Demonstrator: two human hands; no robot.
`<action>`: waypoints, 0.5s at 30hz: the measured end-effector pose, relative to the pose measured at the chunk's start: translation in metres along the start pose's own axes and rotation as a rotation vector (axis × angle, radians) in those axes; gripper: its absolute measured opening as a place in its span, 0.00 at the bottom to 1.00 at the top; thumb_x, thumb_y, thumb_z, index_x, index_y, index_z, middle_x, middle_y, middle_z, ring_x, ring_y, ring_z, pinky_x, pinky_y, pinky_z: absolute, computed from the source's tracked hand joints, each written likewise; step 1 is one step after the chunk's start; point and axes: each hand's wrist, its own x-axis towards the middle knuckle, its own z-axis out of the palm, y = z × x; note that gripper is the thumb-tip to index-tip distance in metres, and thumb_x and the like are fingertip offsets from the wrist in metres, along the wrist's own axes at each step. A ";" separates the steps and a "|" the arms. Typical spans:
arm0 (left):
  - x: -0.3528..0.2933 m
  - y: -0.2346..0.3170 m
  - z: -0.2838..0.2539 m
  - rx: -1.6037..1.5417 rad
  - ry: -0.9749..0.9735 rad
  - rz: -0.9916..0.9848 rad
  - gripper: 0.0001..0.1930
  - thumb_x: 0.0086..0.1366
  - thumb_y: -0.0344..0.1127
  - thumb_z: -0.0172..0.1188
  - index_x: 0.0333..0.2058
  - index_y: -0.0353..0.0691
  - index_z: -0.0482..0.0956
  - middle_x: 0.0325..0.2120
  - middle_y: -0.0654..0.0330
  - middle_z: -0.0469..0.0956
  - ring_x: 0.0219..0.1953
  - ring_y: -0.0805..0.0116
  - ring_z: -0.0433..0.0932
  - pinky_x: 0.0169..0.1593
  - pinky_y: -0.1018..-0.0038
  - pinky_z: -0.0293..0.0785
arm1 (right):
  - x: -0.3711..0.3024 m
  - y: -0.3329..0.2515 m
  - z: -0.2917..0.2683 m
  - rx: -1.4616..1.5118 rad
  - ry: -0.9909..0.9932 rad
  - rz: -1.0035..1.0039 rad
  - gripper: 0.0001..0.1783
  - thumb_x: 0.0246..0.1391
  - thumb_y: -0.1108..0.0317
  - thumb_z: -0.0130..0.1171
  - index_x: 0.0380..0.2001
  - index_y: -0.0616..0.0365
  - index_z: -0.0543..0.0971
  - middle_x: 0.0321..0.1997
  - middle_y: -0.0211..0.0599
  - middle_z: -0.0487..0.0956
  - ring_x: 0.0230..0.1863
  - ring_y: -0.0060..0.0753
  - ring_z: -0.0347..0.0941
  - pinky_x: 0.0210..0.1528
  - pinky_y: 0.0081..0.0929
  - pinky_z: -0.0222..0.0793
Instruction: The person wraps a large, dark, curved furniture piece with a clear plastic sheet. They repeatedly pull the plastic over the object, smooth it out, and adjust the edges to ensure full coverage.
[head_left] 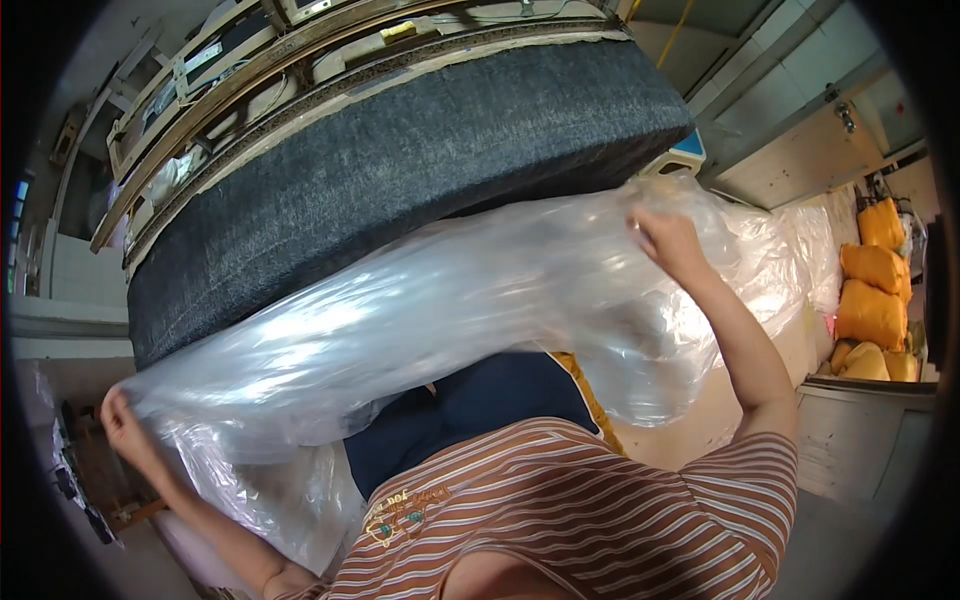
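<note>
A long sheet of clear plastic film (400, 300) stretches between my two hands, across my lap. My left hand (122, 425) is closed on its left end, low at the far left. On the right, my right hand (672, 243) is raised with its fingers closed on the film near its upper edge. The film hangs in shiny folds below both hands. Just beyond it lies a wide roll (420, 165) covered in dark grey-blue cloth, running from left to right.
A machine frame with wooden rails (300, 50) stands behind the roll. More crumpled plastic (780, 260) lies at the right. Stacked orange bundles (875, 300) sit on a shelf at far right. A pale cabinet (860, 435) stands below them.
</note>
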 end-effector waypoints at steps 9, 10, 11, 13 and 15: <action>0.110 -0.148 -0.023 0.557 -0.036 0.191 0.18 0.67 0.46 0.53 0.45 0.38 0.78 0.38 0.55 0.78 0.40 0.64 0.75 0.48 0.72 0.68 | -0.078 0.237 -0.040 -0.691 -0.001 0.604 0.12 0.50 0.61 0.55 0.27 0.59 0.82 0.37 0.47 0.79 0.44 0.47 0.74 0.40 0.43 0.71; 0.113 -0.155 0.007 0.524 -0.019 0.123 0.19 0.66 0.47 0.54 0.43 0.37 0.79 0.36 0.55 0.78 0.39 0.64 0.76 0.46 0.72 0.69 | -0.048 0.228 -0.074 -0.679 0.328 0.566 0.15 0.52 0.60 0.52 0.27 0.62 0.81 0.34 0.53 0.78 0.40 0.52 0.75 0.42 0.45 0.70; 0.121 -0.162 0.037 0.542 -0.156 0.092 0.20 0.65 0.49 0.56 0.41 0.36 0.79 0.33 0.55 0.79 0.36 0.66 0.75 0.44 0.73 0.69 | -0.017 0.222 -0.123 -0.789 0.244 0.571 0.17 0.54 0.59 0.50 0.28 0.62 0.80 0.31 0.55 0.78 0.35 0.56 0.75 0.40 0.47 0.71; 0.138 -0.208 0.089 0.302 -0.221 -0.014 0.20 0.62 0.50 0.58 0.38 0.36 0.81 0.30 0.57 0.80 0.33 0.70 0.73 0.42 0.73 0.69 | 0.037 0.241 -0.191 -0.278 0.754 0.610 0.18 0.57 0.57 0.51 0.31 0.63 0.80 0.29 0.54 0.79 0.34 0.48 0.79 0.36 0.38 0.73; 0.143 -0.222 0.103 0.245 -0.153 -0.157 0.20 0.61 0.51 0.60 0.37 0.37 0.81 0.30 0.59 0.80 0.33 0.72 0.72 0.42 0.73 0.69 | 0.108 0.212 -0.211 1.081 1.064 0.360 0.24 0.61 0.57 0.50 0.50 0.67 0.70 0.36 0.38 0.78 0.41 0.35 0.76 0.46 0.27 0.71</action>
